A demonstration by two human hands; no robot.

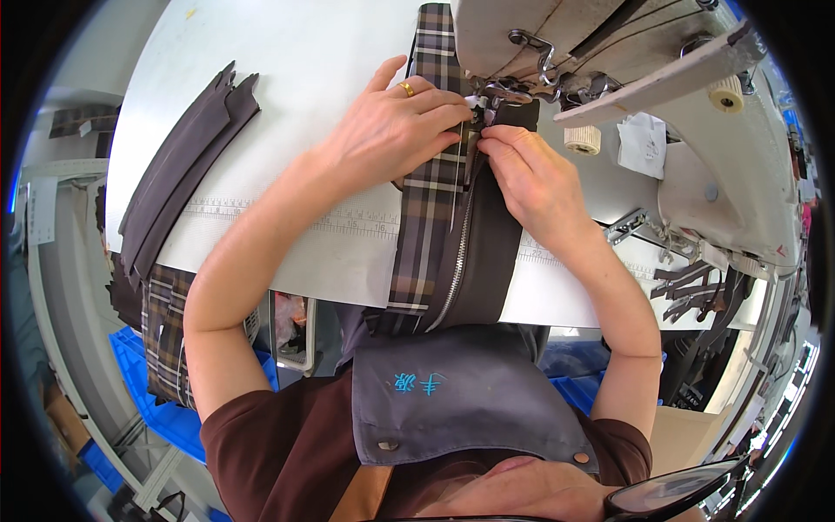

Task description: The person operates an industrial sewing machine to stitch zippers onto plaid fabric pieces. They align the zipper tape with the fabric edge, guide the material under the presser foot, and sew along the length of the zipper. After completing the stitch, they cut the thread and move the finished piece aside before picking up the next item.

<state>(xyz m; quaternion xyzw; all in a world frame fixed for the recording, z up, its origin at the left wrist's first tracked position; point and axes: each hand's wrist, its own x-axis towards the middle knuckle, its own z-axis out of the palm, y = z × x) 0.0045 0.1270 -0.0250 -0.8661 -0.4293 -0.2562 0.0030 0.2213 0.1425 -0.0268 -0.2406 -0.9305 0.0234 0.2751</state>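
Observation:
My left hand [404, 122] rests on a brown plaid fabric strip [422, 222], fingertips beside the presser foot [478, 111] of a sewing machine, little finger raised and a gold ring on another. My right hand [526, 178] is closed in a pinch on the top of a metal zipper [458, 265], just below the foot. The zipper runs down between the plaid and a dark brown fabric panel [491, 270]. What lies under my fingertips is partly hidden.
The machine body [709, 200] fills the right. Dark strips [187, 165] lie on the white table [243, 70] at left; plaid pieces [161, 322] hang over its edge. Cut zipper pieces [696, 291] lie at right. Blue bins [143, 383] and cream thread spools [581, 139] are also visible.

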